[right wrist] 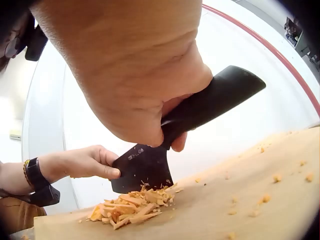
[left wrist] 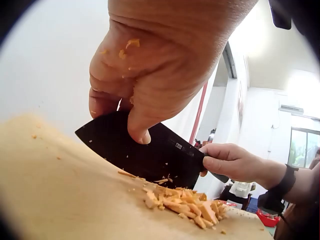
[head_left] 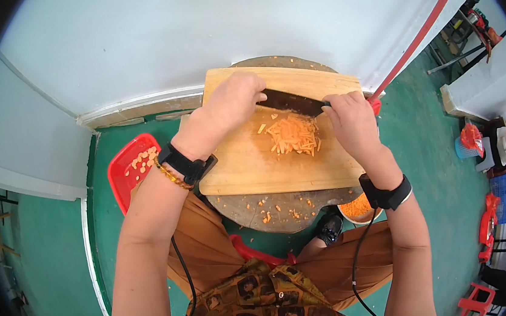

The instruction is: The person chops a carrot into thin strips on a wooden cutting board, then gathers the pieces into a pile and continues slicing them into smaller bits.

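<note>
A black cleaver (head_left: 289, 101) stands on edge over a wooden cutting board (head_left: 236, 172), beside a heap of orange carrot strips (head_left: 293, 134). My right hand (head_left: 351, 118) grips its handle (right wrist: 220, 100) close to the blade. At the tip end, my left hand (head_left: 227, 108) pinches the top of the blade (left wrist: 150, 150) between thumb and fingers. Small orange bits cling to the left palm and to the blade's side. In the right wrist view the blade's lower edge meets the carrot pile (right wrist: 130, 207).
Beneath the board is a round wooden block (head_left: 252, 213) with scattered crumbs. A red basin (head_left: 122, 164) with orange slices sits at the left. A bowl of finely chopped orange pieces (head_left: 358, 207) stands below the board's right corner. A white wall (head_left: 222, 27) rises just behind.
</note>
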A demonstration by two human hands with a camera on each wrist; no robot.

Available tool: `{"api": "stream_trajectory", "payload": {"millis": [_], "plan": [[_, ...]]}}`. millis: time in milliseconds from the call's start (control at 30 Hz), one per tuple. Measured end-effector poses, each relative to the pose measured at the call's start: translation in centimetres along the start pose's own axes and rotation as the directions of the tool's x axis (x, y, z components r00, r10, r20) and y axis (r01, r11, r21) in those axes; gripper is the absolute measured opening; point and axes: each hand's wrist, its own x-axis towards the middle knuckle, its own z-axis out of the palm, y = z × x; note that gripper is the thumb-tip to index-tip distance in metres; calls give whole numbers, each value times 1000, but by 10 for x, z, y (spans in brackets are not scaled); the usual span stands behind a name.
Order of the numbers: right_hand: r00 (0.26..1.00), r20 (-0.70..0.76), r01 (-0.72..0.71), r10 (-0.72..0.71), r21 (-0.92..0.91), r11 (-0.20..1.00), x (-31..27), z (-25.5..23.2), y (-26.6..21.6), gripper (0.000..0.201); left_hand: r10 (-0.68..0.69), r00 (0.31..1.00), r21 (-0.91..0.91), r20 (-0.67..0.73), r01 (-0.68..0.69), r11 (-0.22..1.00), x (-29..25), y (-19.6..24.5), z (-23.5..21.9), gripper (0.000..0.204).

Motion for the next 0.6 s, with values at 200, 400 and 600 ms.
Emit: {"api": "stream_trajectory", "payload": {"millis": [200,400,600], "plan": [[1000,-3,11,-11,29,1000,-2,4,4,12,32,999,51,9,-32,998,-1,-5,8,16],[1000,-28,3,-3,-1,1000,2,-6,0,12,29,999,-60,-31,-31,998,0,-5,10,20],[999,-38,16,-15,16,1000,5,-4,5,10,85,988,19,-126,-84,996,3,0,4,17]]}}
